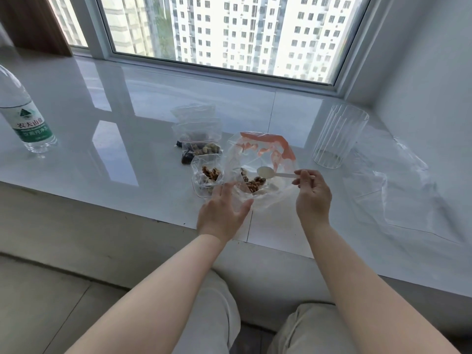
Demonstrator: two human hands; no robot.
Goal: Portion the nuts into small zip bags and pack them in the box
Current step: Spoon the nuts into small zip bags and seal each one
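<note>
- The white glossy surface (107, 139) carries everything and runs under both hands to the window beyond them.
- A crumpled clear plastic sheet (398, 180) lies to the right of the right hand, spreading away from it.
- A ribbed clear cup (337, 136) stands upright beyond the right hand, on the far edge of that sheet.
- A water bottle (24, 116) with a green label stands far to the left of the left hand.
- The large clear bag (265, 159) with an orange strip lies open between the two hands; loose nuts (254, 183) sit at its bottom.
- Filled small zip bags (198, 139) lie just beyond the left hand; the nearest small bag (208, 175) stands open with nuts inside, touching the large bag.
- The left hand (224, 210) holds the near edge of the large bag, fingers loosely curled on the plastic.
- The right hand (313, 192) pinches the handle of a white plastic spoon (270, 172), its bowl over the large bag's opening.
</note>
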